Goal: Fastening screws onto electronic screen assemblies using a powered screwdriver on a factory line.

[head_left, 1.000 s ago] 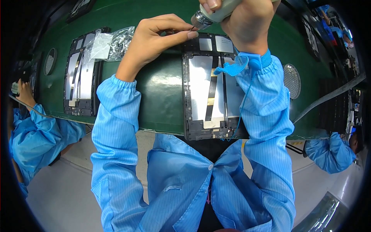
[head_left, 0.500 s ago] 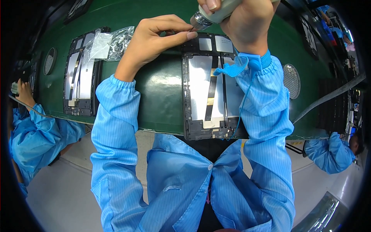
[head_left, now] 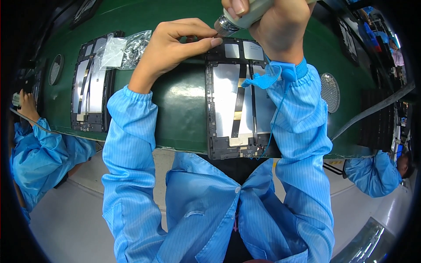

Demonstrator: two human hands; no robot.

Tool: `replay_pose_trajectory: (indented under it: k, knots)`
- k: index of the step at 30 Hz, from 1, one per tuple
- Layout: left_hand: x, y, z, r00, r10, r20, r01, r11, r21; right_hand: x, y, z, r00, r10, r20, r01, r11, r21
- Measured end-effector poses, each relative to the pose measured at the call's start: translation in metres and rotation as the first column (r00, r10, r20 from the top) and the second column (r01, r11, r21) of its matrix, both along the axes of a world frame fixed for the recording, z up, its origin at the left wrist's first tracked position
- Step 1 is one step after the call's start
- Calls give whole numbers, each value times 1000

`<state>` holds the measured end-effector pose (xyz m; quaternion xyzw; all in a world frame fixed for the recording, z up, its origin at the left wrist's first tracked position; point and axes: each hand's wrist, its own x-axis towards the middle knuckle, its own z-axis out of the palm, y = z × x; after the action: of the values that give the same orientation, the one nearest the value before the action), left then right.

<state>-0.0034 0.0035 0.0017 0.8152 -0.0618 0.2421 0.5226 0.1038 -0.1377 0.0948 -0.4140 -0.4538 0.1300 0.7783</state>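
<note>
The opened tablet [head_left: 226, 96] lay on the green bench [head_left: 180, 109] before me, its near end at the edge, its silver panels nearer me than my hands, partly under my right sleeve [head_left: 298, 105]. By its far end, my right hand [head_left: 283, 33] was wrapped round a pale power screwdriver [head_left: 245, 19]; my left hand's [head_left: 171, 46] fingertips met its tip, gripping what, I couldn't tell.

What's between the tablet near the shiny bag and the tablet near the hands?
Head view: part of the bag, the left hand and sleeve, and some green table.
</note>
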Motion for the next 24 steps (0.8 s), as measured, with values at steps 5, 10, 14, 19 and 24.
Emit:
replay_pose_trajectory:
  k: [5, 10, 14, 19, 24]
  knots:
    - [0, 0, 0, 1000, 7, 3, -7, 1000, 1, 1, 1, -1, 1000, 17, 1, -17, 1000, -5]
    - [0, -2, -1, 999, 40, -15, -40, 999, 14, 1, 0, 0, 1000, 8, 11, -8, 1000, -7]
    - [-1, 2, 2, 998, 4, -56, -3, 1000, 23, 2, 0, 0, 1000, -6, 20, 6, 1000, -8]
    - [-3, 23, -5, 958, 177, -224, -193, 980, -55, 2, 8, -11, 999, -4, -47, 3, 1000, -18]
    - [4, 21, -15, 902, 155, -403, -177, 984, -15, 8, 20, -33, 998, -40, -38, 38, 998, -59]
